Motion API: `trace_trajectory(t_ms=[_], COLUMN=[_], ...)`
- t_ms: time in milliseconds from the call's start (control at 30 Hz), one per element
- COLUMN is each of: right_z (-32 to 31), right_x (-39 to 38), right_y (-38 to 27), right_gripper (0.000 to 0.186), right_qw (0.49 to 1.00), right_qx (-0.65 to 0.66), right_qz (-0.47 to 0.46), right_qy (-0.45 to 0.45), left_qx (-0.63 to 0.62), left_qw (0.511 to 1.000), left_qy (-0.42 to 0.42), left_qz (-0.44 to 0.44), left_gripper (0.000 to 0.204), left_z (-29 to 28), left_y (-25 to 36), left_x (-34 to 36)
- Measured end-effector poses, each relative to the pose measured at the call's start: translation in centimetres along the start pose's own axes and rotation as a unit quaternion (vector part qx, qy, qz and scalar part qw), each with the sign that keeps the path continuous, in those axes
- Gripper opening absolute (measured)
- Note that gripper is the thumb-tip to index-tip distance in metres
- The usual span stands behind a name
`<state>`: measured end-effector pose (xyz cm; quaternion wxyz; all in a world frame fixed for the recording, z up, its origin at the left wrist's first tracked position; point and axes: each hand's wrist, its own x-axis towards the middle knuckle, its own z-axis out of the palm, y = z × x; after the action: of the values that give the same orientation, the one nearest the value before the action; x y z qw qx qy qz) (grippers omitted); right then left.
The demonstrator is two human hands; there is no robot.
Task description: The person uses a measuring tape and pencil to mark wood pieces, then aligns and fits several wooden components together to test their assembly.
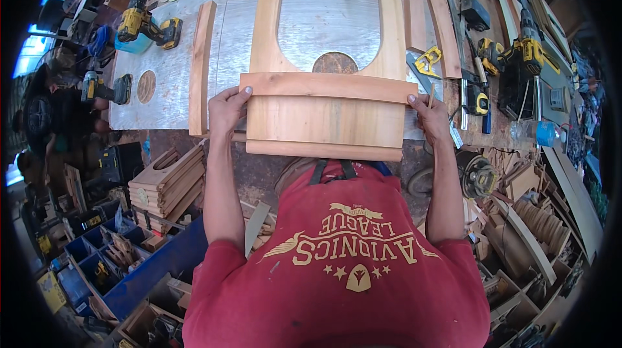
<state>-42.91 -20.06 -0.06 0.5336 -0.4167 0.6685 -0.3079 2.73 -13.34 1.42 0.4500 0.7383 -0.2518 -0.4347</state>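
Observation:
A U-shaped wooden panel (324,120) lies at the near edge of the workbench, its two long arms pointing away from me. Across its solid part rests a reddish wooden strip (330,86), slightly wider than the panel. My left hand (228,111) grips the strip's left end, thumb on top. At the opposite end, my right hand (431,116) is closed on the strip, and a thin pencil (431,94) sticks up from its fingers. Another rounded strip (324,150) runs along the panel's near edge. The fingers under the wood are hidden.
On the bench's left are a loose wooden slat (202,69) and a cordless drill (139,21). To the right lie a yellow-and-grey square (426,66), a tape measure (477,100), another drill (530,46) and a plastic bottle (547,134). Stacked wooden panels (165,183) stand below left.

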Motion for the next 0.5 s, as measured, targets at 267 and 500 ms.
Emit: trace_trajectory(t_ms=[267, 500], right_z=[-0.25, 0.24], right_x=[-0.1, 0.5], right_y=[0.03, 0.44], right_gripper=[0.043, 0.034], right_qw=[1.0, 0.999], right_qx=[-0.008, 0.018], right_qz=[0.009, -0.033], right_qy=[-0.013, -0.017], left_qx=[0.037, 0.02], left_qw=[0.999, 1.0], left_qy=[0.002, -0.004], left_qz=[0.006, -0.016], left_gripper=[0.044, 0.046], left_z=[0.05, 0.14], left_y=[-0.21, 0.42], left_x=[-0.14, -0.32])
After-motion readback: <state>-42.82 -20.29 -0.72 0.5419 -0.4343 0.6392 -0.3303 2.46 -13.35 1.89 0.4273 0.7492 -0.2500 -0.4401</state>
